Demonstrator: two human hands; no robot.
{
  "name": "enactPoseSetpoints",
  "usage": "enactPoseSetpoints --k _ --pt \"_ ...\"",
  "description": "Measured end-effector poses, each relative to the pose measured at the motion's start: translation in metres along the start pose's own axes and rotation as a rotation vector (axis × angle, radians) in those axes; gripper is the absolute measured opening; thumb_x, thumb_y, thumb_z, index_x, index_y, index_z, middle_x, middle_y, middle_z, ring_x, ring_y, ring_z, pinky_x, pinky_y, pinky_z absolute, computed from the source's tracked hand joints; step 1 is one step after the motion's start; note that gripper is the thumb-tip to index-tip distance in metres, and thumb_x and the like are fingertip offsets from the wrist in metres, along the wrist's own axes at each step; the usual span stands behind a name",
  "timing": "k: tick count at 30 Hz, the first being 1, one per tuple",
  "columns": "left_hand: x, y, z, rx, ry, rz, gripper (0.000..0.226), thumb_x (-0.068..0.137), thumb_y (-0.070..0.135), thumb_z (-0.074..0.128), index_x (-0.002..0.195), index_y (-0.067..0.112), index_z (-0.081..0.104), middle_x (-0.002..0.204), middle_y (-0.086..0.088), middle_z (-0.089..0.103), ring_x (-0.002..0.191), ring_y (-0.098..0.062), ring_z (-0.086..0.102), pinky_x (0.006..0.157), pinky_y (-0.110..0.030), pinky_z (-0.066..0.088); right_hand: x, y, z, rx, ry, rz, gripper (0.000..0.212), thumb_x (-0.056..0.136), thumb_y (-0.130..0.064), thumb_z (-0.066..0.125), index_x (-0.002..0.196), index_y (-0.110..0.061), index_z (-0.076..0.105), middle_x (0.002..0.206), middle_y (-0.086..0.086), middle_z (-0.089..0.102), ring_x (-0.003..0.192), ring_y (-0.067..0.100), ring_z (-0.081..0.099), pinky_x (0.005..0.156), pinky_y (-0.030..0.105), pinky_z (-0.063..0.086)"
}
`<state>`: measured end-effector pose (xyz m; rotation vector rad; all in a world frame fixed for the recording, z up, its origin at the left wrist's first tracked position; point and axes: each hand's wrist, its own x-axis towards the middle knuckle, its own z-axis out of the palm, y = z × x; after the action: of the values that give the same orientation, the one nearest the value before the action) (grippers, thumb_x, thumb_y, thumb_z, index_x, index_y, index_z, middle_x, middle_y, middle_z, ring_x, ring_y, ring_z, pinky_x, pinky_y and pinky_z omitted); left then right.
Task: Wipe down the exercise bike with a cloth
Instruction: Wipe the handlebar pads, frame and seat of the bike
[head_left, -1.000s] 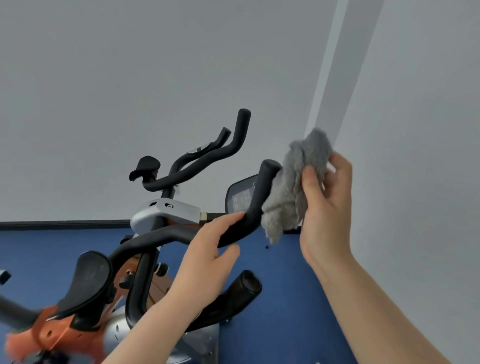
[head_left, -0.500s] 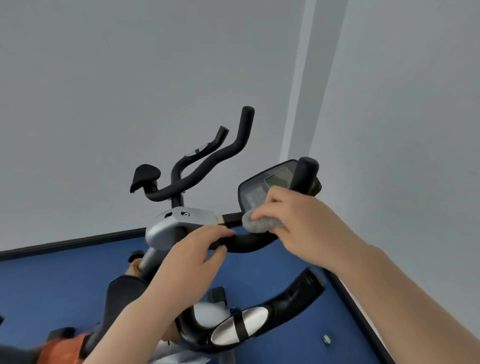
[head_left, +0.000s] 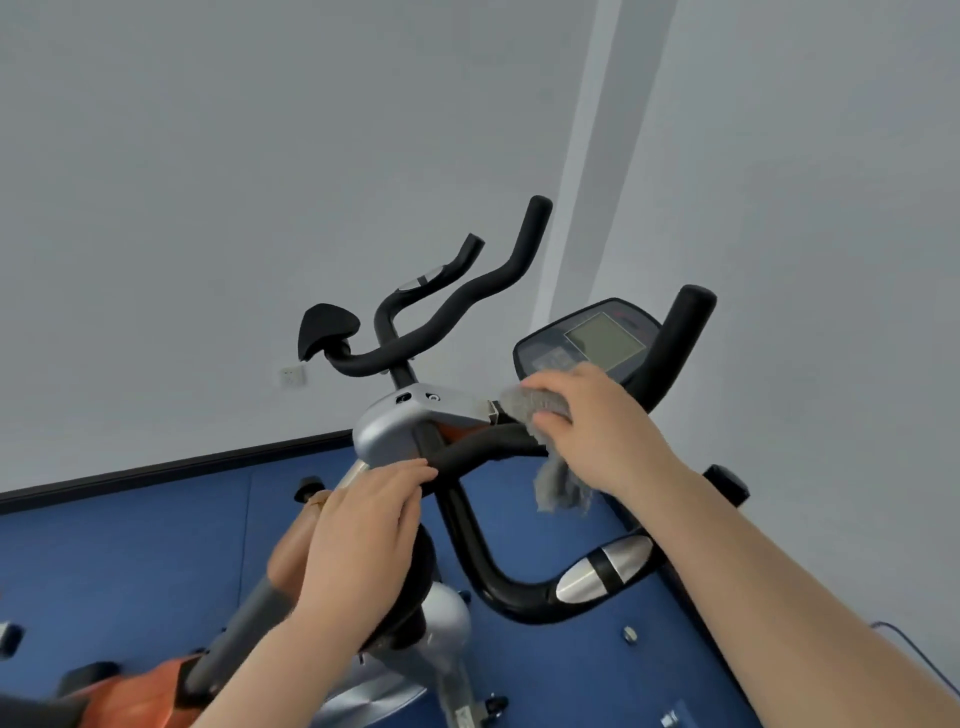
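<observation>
A: Where is the cloth just now?

B: Wrapped over the black handlebar of the exercise bike, just right of the silver stem housing; the right hand grips it there, fingers curled over the top and thumb below; a loose grey tail hangs down beneath the bar.

A: And the left hand?

B: It sits on the same handlebar, just left of and below the silver stem housing; its fingers curl over the bar where the tube bends (the fingertips lie right at the housing's lower edge); it holds the bar and nothing else.

A: What else stands near that housing?

B: The console with its pale screen rises just behind the right hand, up and to the right of the housing; a second bike's handlebars stand beyond the housing, against the grey wall; below the housing the bar loops down to a silver pulse sensor; under all of it lies the blue floor, with a white wall socket off to the housing's left.
</observation>
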<state>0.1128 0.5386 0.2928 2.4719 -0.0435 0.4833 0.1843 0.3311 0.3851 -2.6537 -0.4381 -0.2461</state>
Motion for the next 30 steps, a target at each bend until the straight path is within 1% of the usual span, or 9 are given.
enactPoseSetpoints --k 3,6,8,10,13,16,21,25,30 --pt "-0.010 -0.007 0.003 -0.203 0.087 -0.176 0.027 0.099 0.027 0.038 0.108 0.042 0.059 0.099 0.035 0.052 0.096 0.016 0.044 0.081 -0.016 0.036 -0.008 -0.016 0.020 -0.097 0.160 0.134 0.034 0.098 -0.022 0.050 0.131 -0.031 0.053 0.114 -0.002 0.045 0.096 0.016 0.049 0.073 0.030 0.046" --pt "-0.017 -0.010 0.003 -0.373 0.113 -0.295 0.020 0.100 0.035 0.037 0.100 0.049 0.052 0.098 0.032 0.055 0.100 0.027 0.040 0.078 -0.005 0.034 -0.027 -0.043 0.058 -0.079 0.097 -0.006 0.034 0.095 -0.015 0.055 0.126 -0.029 0.056 0.107 -0.004 0.039 0.091 0.016 0.048 0.069 0.033 0.051" --pt "-0.018 -0.010 0.004 -0.417 0.103 -0.309 0.017 0.101 0.033 0.040 0.101 0.045 0.051 0.097 0.028 0.056 0.097 0.027 0.042 0.075 -0.006 0.034 -0.023 -0.042 0.061 0.054 0.018 -0.005 0.037 0.095 -0.015 0.056 0.127 -0.033 0.057 0.108 -0.007 0.040 0.093 0.014 0.051 0.074 0.030 0.048" --pt "-0.020 -0.010 0.003 -0.438 0.102 -0.304 0.018 0.101 0.032 0.041 0.099 0.047 0.051 0.093 0.030 0.055 0.095 0.027 0.043 0.072 -0.009 0.035 -0.015 -0.036 0.056 0.105 0.112 0.068 0.035 0.096 -0.016 0.054 0.126 -0.032 0.059 0.108 -0.009 0.043 0.094 0.010 0.050 0.074 0.024 0.042" --pt "-0.020 -0.012 0.004 -0.492 0.116 -0.312 0.020 0.100 0.035 0.040 0.091 0.051 0.050 0.092 0.033 0.056 0.095 0.023 0.045 0.070 -0.013 0.035 -0.024 -0.052 0.072 0.132 0.189 0.044 0.036 0.096 -0.013 0.054 0.128 -0.028 0.059 0.112 -0.008 0.045 0.101 0.013 0.052 0.079 0.027 0.048" --pt "-0.019 -0.013 0.007 -0.515 0.112 -0.298 0.018 0.097 0.040 0.038 0.090 0.050 0.051 0.093 0.027 0.057 0.095 0.018 0.047 0.072 -0.016 0.037 -0.033 -0.051 0.079 0.193 0.059 -0.065 0.036 0.094 -0.009 0.057 0.126 -0.025 0.062 0.113 -0.007 0.047 0.102 0.012 0.052 0.089 0.031 0.048" --pt "-0.019 -0.018 0.009 -0.509 0.129 -0.259 0.020 0.097 0.038 0.037 0.090 0.046 0.054 0.094 0.027 0.057 0.096 0.012 0.050 0.077 -0.021 0.041 -0.036 -0.028 0.050 0.144 -0.326 -0.120 0.035 0.096 -0.014 0.056 0.125 -0.033 0.063 0.115 -0.013 0.049 0.106 0.004 0.050 0.099 0.028 0.041" --pt "-0.016 -0.019 0.011 -0.522 0.134 -0.252 0.022 0.097 0.037 0.037 0.090 0.045 0.056 0.095 0.024 0.058 0.097 0.012 0.049 0.080 -0.029 0.041 -0.063 -0.012 0.035 0.122 -0.530 -0.165 0.034 0.097 -0.025 0.053 0.115 -0.053 0.059 0.110 -0.025 0.046 0.105 -0.001 0.050 0.096 0.028 0.041" --pt "-0.017 -0.021 0.010 -0.504 0.135 -0.232 0.023 0.099 0.034 0.038 0.089 0.043 0.057 0.093 0.024 0.057 0.098 0.013 0.048 0.074 -0.016 0.035 -0.058 -0.025 0.045 0.051 -0.454 -0.075 0.023 0.101 -0.030 0.044 0.117 -0.044 0.053 0.111 -0.013 0.053 0.104 0.009 0.052 0.093 0.040 0.045"
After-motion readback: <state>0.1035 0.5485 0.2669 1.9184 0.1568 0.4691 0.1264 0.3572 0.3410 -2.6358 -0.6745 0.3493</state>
